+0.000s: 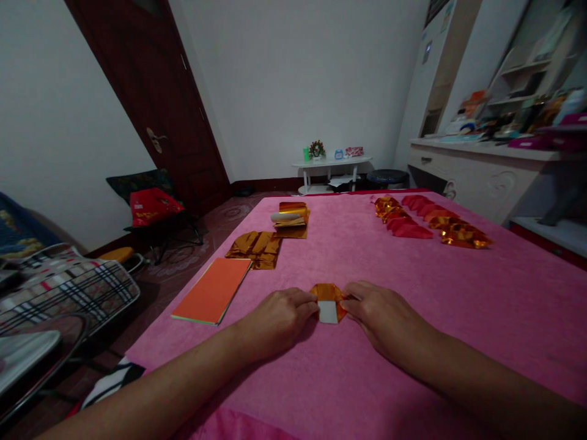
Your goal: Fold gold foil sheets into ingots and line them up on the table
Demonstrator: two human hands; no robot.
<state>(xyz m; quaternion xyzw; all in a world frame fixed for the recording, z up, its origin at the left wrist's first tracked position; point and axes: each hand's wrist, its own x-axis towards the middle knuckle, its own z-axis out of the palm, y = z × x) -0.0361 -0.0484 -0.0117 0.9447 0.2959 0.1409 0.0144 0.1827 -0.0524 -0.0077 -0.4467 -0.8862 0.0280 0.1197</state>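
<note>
Foil paper (328,302) between 2 half-curled hands (280,318) (381,319)

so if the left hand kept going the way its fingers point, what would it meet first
The small gold-and-white folded paper: the left hand points its fingers to the right and already seems to touch its edge. Just beyond the paper is the right hand, whose fingertips would likely come next.

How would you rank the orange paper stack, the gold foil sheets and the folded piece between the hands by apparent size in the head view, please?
1. orange paper stack
2. gold foil sheets, farther away, so unsure
3. folded piece, clearly smallest though nearest
</note>
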